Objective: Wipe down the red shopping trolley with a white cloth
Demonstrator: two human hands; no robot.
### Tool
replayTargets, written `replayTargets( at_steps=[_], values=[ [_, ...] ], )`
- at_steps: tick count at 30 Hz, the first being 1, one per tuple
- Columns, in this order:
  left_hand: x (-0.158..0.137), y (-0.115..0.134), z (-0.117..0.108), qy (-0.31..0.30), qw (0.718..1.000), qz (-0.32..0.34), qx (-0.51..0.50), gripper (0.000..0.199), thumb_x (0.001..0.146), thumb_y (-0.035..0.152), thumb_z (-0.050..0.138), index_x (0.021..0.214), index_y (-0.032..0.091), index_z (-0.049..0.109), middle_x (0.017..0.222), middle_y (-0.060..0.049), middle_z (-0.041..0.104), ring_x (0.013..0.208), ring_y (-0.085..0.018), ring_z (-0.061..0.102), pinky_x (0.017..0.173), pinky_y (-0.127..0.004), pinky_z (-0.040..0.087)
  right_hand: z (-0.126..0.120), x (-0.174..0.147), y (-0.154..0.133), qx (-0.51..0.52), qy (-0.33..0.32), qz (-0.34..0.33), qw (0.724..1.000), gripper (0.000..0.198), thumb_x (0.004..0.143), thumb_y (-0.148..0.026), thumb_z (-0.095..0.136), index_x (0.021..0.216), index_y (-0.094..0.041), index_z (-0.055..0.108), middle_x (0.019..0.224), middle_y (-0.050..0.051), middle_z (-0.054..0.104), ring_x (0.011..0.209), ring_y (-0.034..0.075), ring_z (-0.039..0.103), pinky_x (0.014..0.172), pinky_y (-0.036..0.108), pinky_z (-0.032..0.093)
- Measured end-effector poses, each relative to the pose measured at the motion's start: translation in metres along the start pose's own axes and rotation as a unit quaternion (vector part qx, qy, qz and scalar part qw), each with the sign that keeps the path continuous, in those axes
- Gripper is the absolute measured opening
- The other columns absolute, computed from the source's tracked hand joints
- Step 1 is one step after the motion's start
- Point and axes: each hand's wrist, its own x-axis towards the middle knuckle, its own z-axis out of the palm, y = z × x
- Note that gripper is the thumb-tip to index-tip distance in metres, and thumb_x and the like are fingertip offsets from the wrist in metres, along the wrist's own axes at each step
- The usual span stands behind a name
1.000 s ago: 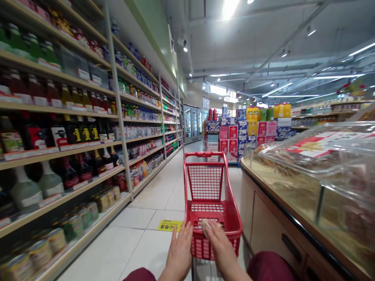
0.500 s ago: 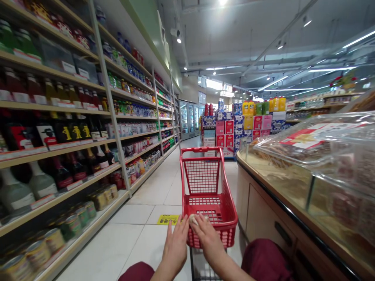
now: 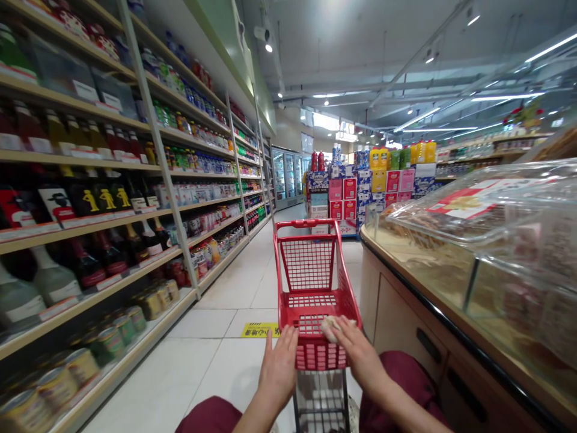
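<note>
A red plastic shopping cart (image 3: pixel 311 307) with a grid basket stands right in front of me, low between my knees. My left hand (image 3: pixel 279 364) lies with straight fingers on the left end of its near rim, open and holding nothing that I can see. Under the fingers of my right hand (image 3: pixel 356 349) is a crumpled whitish cloth (image 3: pixel 332 328), pressed against the near rim toward the right corner. Part of the cloth is hidden by the fingers. No goods show inside the basket.
Tall shelves (image 3: pixel 166 141) of bottles and cans line the left. A display counter (image 3: pixel 406 288) with clear-lidded food stands close on the right. Stacked drink cartons (image 3: pixel 349 198) are ahead, glass-door fridges (image 3: pixel 288 174) beyond. A yellow sticker (image 3: pixel 256 329) marks the tiled floor.
My right hand has slid right along the cart's near rim with the cloth, away from my left hand. The left hand has stayed nearly in place at the rim's left end.
</note>
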Motion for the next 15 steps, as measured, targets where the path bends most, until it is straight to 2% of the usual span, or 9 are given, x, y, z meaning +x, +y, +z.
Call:
replayTargets(
  at_steps=[3, 6, 8, 12, 14, 15],
  values=[
    [-0.001, 0.004, -0.011, 0.002, 1.000, -0.015, -0.003, 0.055, 0.069, 0.010, 0.034, 0.124, 0.013, 0.036, 0.130, -0.011, 0.038, 0.122, -0.021, 0.030, 0.102, -0.048, 0.008, -0.032, -0.014, 0.035, 0.006, -0.040, 0.046, 0.998, 0.040, 0.083, -0.016, 0.036, 0.121, -0.028, 0.044, 0.126, 0.004, 0.044, 0.118, 0.019, 0.036, 0.095, 0.040, 0.035],
    [-0.005, 0.007, -0.020, 0.028, 0.999, -0.030, -0.023, 0.043, 0.073, 0.011, 0.034, 0.113, 0.018, 0.046, 0.117, -0.008, 0.051, 0.112, -0.019, 0.041, 0.102, -0.048, 0.007, -0.046, 0.005, 0.054, 0.041, -0.099, 0.039, 0.994, 0.035, 0.081, -0.021, 0.043, 0.115, -0.026, 0.051, 0.124, 0.005, 0.046, 0.116, 0.020, 0.039, 0.097, 0.040, 0.033],
    [-0.009, 0.004, -0.020, 0.056, 0.997, -0.028, -0.043, 0.034, 0.074, 0.013, 0.037, 0.105, 0.021, 0.050, 0.107, -0.005, 0.056, 0.104, -0.018, 0.046, 0.102, -0.047, 0.009, -0.044, 0.037, 0.065, 0.065, -0.115, 0.034, 0.991, 0.032, 0.077, -0.023, 0.049, 0.108, -0.022, 0.057, 0.120, 0.008, 0.050, 0.114, 0.022, 0.042, 0.096, 0.040, 0.033],
    [-0.015, -0.011, -0.011, 0.115, 0.991, -0.015, -0.069, 0.018, 0.077, 0.019, 0.040, 0.086, 0.023, 0.054, 0.088, 0.000, 0.061, 0.088, -0.016, 0.053, 0.100, -0.047, 0.019, -0.029, 0.108, 0.093, 0.086, -0.097, 0.046, 0.990, 0.029, 0.073, -0.017, 0.051, 0.100, -0.017, 0.062, 0.112, 0.011, 0.056, 0.110, 0.024, 0.046, 0.095, 0.041, 0.033],
    [-0.015, -0.018, -0.007, 0.131, 0.989, 0.002, -0.074, 0.019, 0.081, 0.020, 0.036, 0.080, 0.023, 0.054, 0.079, 0.002, 0.061, 0.080, -0.014, 0.055, 0.099, -0.045, 0.022, -0.022, 0.120, 0.099, 0.089, -0.084, 0.053, 0.991, 0.029, 0.073, -0.016, 0.049, 0.099, -0.016, 0.062, 0.112, 0.011, 0.056, 0.109, 0.024, 0.047, 0.094, 0.042, 0.034],
    [-0.015, -0.021, -0.006, 0.135, 0.988, 0.008, -0.076, 0.021, 0.082, 0.020, 0.034, 0.078, 0.023, 0.054, 0.077, 0.002, 0.061, 0.077, -0.013, 0.056, 0.099, -0.044, 0.023, -0.020, 0.115, 0.096, 0.091, -0.080, 0.057, 0.991, 0.029, 0.074, -0.016, 0.047, 0.099, -0.015, 0.062, 0.112, 0.011, 0.056, 0.109, 0.024, 0.047, 0.094, 0.042, 0.035]
  ],
)
